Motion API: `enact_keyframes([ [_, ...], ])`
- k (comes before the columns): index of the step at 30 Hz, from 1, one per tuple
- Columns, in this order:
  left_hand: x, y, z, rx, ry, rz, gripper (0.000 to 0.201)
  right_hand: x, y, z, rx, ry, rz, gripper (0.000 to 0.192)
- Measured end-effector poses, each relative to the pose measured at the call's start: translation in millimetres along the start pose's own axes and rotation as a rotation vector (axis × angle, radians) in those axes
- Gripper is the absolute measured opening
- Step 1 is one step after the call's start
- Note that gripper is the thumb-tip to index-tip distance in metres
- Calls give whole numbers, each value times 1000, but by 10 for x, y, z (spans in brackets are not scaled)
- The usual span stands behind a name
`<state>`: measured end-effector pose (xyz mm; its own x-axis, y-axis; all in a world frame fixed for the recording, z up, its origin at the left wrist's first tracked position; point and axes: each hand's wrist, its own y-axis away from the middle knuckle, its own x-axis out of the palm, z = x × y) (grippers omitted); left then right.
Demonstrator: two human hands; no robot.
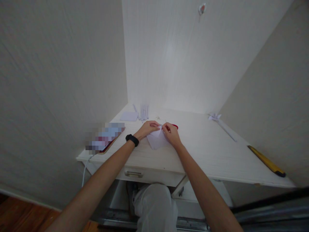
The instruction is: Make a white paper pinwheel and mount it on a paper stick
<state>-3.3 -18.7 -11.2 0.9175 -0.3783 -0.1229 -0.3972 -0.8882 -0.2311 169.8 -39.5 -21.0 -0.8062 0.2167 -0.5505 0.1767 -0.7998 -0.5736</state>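
On white desk (212,151) in wall nook: both hands pinch folded paper (156,139)

Both bare forearms reach forward, converging. Left hand (149,127), black band at wrist, fingers curled, pinching. Right hand (171,132) close beside it, fingertips pinched.

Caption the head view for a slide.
Both hands, left hand and right hand, pinch a white paper on a desk.

Both hands (160,130) on folded white paper (156,140) atop desk (205,151)
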Motion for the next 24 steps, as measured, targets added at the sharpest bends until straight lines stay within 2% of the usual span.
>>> enact_keyframes([
  [7, 14, 24, -24, -12, 9, 5, 22, 4, -6, -2, -23, 6, -1, 16],
  [11, -10, 15, -36, 39, -7, -127, 22, -1, -8, -18, -20, -23, -30, 21],
  [17, -82, -23, -21, 107, 120, -341, 25, 26, -30, -117, 71, -73, -161, 25],
  [20, -104, -29, -20, 119, 157, -397, 25, 45, -40, -169, 158, -142, -198, 27],
  [24, -112, -22, -34, 120, 203, -432, 25, 51, -45, -183, 203, -209, -164, 31],
])
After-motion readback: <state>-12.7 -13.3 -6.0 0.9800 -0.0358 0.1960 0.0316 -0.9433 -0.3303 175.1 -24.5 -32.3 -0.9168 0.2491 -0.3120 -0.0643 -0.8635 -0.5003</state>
